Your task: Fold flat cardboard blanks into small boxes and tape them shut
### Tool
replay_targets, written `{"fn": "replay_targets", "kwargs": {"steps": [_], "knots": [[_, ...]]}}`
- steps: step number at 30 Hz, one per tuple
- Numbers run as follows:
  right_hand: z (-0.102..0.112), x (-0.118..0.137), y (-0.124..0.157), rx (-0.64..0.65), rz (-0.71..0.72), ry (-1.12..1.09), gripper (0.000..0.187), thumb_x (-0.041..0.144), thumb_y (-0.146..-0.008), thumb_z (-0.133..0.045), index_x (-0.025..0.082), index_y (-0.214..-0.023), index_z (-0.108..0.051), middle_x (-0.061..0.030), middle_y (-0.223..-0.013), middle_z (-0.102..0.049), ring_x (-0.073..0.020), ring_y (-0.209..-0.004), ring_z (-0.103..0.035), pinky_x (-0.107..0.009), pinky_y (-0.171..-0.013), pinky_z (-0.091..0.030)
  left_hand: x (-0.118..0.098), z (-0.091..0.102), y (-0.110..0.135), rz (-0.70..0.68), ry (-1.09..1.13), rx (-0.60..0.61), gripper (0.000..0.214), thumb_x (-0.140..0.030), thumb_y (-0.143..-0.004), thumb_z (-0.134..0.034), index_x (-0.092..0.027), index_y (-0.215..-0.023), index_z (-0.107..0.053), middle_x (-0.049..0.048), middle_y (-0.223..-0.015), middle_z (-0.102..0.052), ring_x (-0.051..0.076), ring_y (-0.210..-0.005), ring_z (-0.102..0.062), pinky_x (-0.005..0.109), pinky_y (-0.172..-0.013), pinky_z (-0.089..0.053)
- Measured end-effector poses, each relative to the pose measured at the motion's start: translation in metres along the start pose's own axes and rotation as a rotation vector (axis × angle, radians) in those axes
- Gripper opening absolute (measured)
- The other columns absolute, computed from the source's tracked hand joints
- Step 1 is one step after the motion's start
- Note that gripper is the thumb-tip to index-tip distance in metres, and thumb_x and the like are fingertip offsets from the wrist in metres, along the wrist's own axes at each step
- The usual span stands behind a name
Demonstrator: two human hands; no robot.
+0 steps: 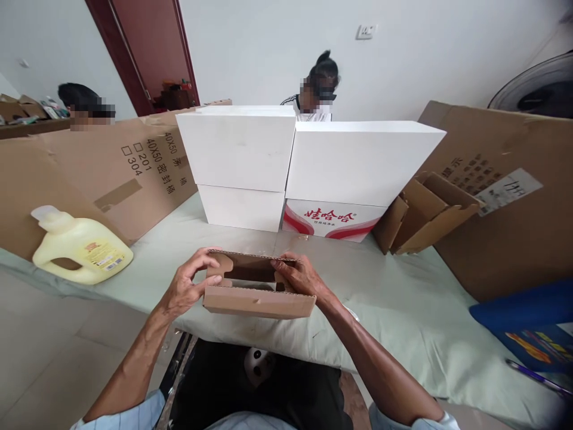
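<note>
A small brown cardboard box point(259, 303) with its top side open sits between my two hands, close to the near edge of the cloth-covered table. My left hand point(190, 283) grips its left end, with the thumb and fingers on the end flap and rim. On the right end, my right hand point(302, 275) is closed over the rim, its thumb reaching inside against the inner flap. Part of the box's bottom is in shadow, and a pale patch shows through inside it.
White boxes point(244, 152) are stacked behind, one printed with red lettering point(331, 220). A yellow jug point(85, 248) lies left. Folded cardboard point(430, 212), a large carton point(505, 197), a blue container point(532, 322) and a pen point(535, 377) are right. Two people are beyond the boxes.
</note>
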State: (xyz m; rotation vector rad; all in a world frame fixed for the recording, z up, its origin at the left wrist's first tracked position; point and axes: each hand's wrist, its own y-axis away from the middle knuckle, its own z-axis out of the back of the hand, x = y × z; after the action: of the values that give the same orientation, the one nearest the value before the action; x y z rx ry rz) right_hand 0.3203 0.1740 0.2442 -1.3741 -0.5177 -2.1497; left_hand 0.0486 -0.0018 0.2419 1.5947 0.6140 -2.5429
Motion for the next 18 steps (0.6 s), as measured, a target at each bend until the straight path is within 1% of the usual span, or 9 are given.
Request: {"fn": "replay_targets", "kwargs": {"steps": [2,5,6,8,10,11,13,16,18], "knots": [[0.005,-0.005,-0.001,0.038,0.077,0.018,0.059,0.073,-0.088,-0.074,0.018,-0.108,-0.081,-0.0075,-0.093,-0.079,-0.0231,-0.084,-0.070,-0.032,-0.072,-0.055,0.007,-0.002,-0.001,-0.023,-0.078,0.020,0.025,-0.049,-0.092,-0.079,-0.026,-0.101,-0.077,0.0148,-0.153,-0.066,0.035,-0.138,-0.066,0.049,-0.114,-0.056],[0.021,-0.012,0.008,0.129,0.179,0.036,0.068,0.075,-0.092,-0.072,0.023,-0.135,-0.076,-0.0116,-0.126,-0.078,-0.0262,-0.100,-0.073,-0.036,-0.082,-0.059,0.015,-0.002,0.003,-0.109,-0.136,-0.063,0.020,-0.044,-0.095,-0.079,-0.026,-0.102,-0.077,0.0134,-0.159,-0.061,0.034,-0.140,-0.065,0.051,-0.117,-0.054],[0.026,-0.012,0.011,0.111,0.217,0.059,0.068,0.075,-0.094,-0.071,0.025,-0.139,-0.073,-0.0123,-0.134,-0.076,-0.0274,-0.106,-0.073,-0.038,-0.084,-0.060,0.017,-0.003,0.005,-0.134,-0.144,-0.081,0.018,-0.043,-0.095,-0.078,-0.026,-0.101,-0.076,0.0128,-0.159,-0.061,0.033,-0.141,-0.064,0.051,-0.119,-0.053],[0.034,-0.006,0.016,0.008,0.336,0.141,0.063,0.074,-0.097,-0.070,0.028,-0.140,-0.071,-0.0120,-0.141,-0.072,-0.0298,-0.116,-0.071,-0.042,-0.092,-0.061,0.017,-0.004,0.007,-0.163,-0.152,-0.080,0.015,-0.041,-0.097,-0.078,-0.027,-0.101,-0.075,0.0121,-0.153,-0.065,0.032,-0.140,-0.065,0.050,-0.118,-0.053],[0.035,0.007,0.015,-0.068,0.497,0.264,0.055,0.069,-0.100,-0.071,0.029,-0.138,-0.071,-0.0116,-0.140,-0.071,-0.0313,-0.122,-0.067,-0.046,-0.100,-0.058,0.016,-0.005,0.006,-0.172,-0.166,-0.070,0.012,-0.039,-0.097,-0.077,-0.028,-0.103,-0.075,0.0118,-0.144,-0.069,0.031,-0.134,-0.068,0.047,-0.113,-0.056],[0.033,0.016,0.013,-0.074,0.570,0.336,0.050,0.064,-0.103,-0.071,0.028,-0.137,-0.072,-0.0116,-0.137,-0.072,-0.0314,-0.123,-0.067,-0.047,-0.102,-0.056,0.016,-0.006,0.005,-0.177,-0.174,-0.065,0.012,-0.038,-0.097,-0.077,-0.028,-0.103,-0.075,0.0119,-0.140,-0.070,0.031,-0.131,-0.069,0.046,-0.111,-0.057],[0.027,0.033,0.005,-0.028,0.657,0.492,0.039,0.053,-0.106,-0.071,0.026,-0.132,-0.074,-0.0122,-0.132,-0.074,-0.0308,-0.120,-0.067,-0.045,-0.101,-0.055,0.016,-0.006,0.001,-0.192,-0.184,-0.052,0.012,-0.037,-0.097,-0.077,-0.028,-0.105,-0.076,0.0121,-0.136,-0.071,0.030,-0.128,-0.070,0.045,-0.108,-0.059],[0.017,0.052,-0.008,0.081,0.639,0.664,0.022,0.037,-0.105,-0.075,0.022,-0.120,-0.079,-0.0099,-0.114,-0.078,-0.0255,-0.100,-0.070,-0.036,-0.084,-0.052,0.016,-0.005,-0.004,-0.196,-0.201,-0.031,0.017,-0.038,-0.098,-0.077,-0.028,-0.112,-0.077,0.0121,-0.135,-0.070,0.030,-0.127,-0.070,0.044,-0.107,-0.060],[0.013,0.059,-0.012,0.122,0.599,0.673,0.013,0.031,-0.103,-0.077,0.021,-0.112,-0.080,-0.0067,-0.104,-0.078,-0.0208,-0.087,-0.069,-0.031,-0.075,-0.046,0.016,-0.004,-0.005,-0.188,-0.205,-0.021,0.019,-0.038,-0.099,-0.076,-0.028,-0.115,-0.077,0.0118,-0.134,-0.070,0.030,-0.125,-0.070,0.042,-0.105,-0.060]]}}
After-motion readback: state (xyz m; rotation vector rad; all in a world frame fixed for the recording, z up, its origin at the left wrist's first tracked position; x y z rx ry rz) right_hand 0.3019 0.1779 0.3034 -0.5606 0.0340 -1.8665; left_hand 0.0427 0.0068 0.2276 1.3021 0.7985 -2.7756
